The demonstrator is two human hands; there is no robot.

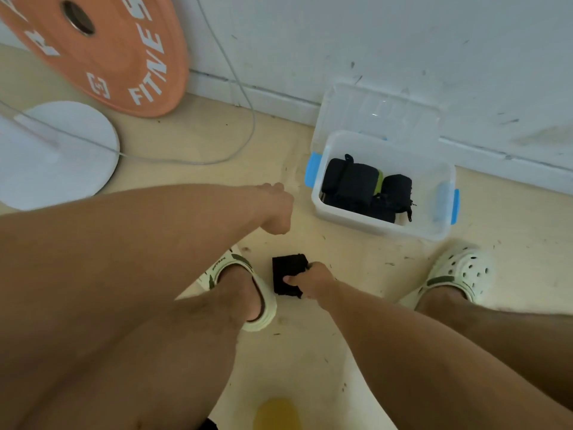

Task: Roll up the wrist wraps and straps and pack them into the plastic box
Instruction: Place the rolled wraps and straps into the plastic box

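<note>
My right hand [305, 279] grips a rolled black wrist wrap [286, 274] low over the floor between my feet. My left hand [276, 207] hangs empty above and to the left of it, its fingers loosely curled. The clear plastic box [384, 226] with blue latches stands on the floor to the upper right, near the wall. Inside it lie several rolled black wraps [352, 183], one with a green edge. The box's clear lid [376, 111] leans open behind it against the wall.
An orange weight plate [102, 54] leans on the wall at top left, with a white round base [52, 153] and a grey cable [198, 161] on the floor beside it. My feet in pale clogs [248, 283] [455, 274] flank the wrap.
</note>
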